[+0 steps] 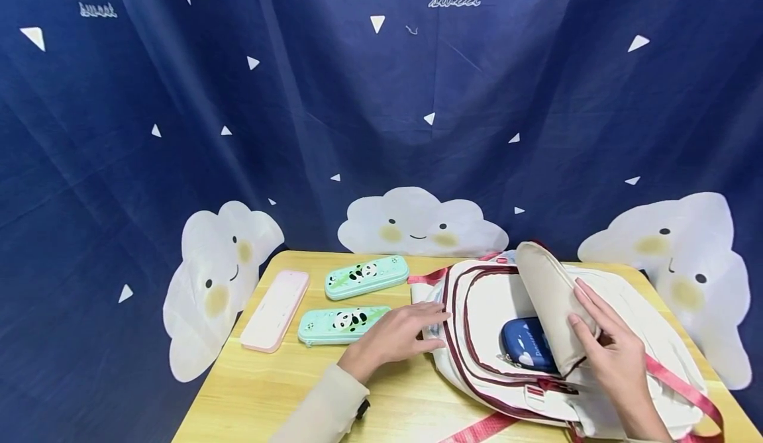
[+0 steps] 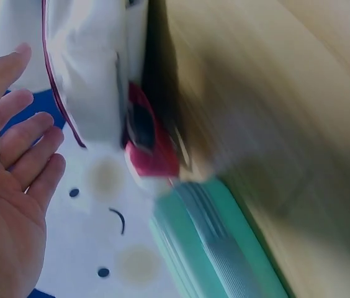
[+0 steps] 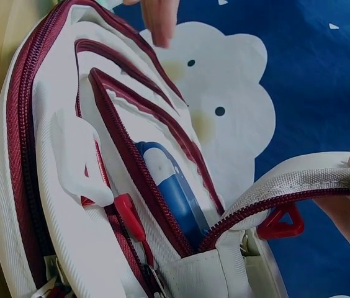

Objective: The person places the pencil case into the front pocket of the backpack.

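Observation:
A white backpack [image 1: 632,297] with dark red zips lies on the table, its front pocket unzipped. My right hand [image 1: 614,350] pinches the pocket's flap [image 1: 551,297] between thumb and fingers and keeps it raised. Inside the pocket sits a dark blue case [image 1: 527,342] with white print, partly hidden behind the flap; the right wrist view shows the blue case [image 3: 178,195] down between the zip edges. At the backpack's left side, my left hand [image 1: 402,334] has its fingers extended with nothing in its grasp. The left wrist view shows this hand [image 2: 13,167] palm up beside the bag.
Two mint-green panda pencil cases [image 1: 363,276] lie left of the backpack, the nearer one [image 1: 324,326] partly behind my left hand. Farther left is a pink and white case [image 1: 275,310]. A red strap [image 1: 483,428] trails toward the front. Behind the table hangs a blue curtain [image 1: 381,98].

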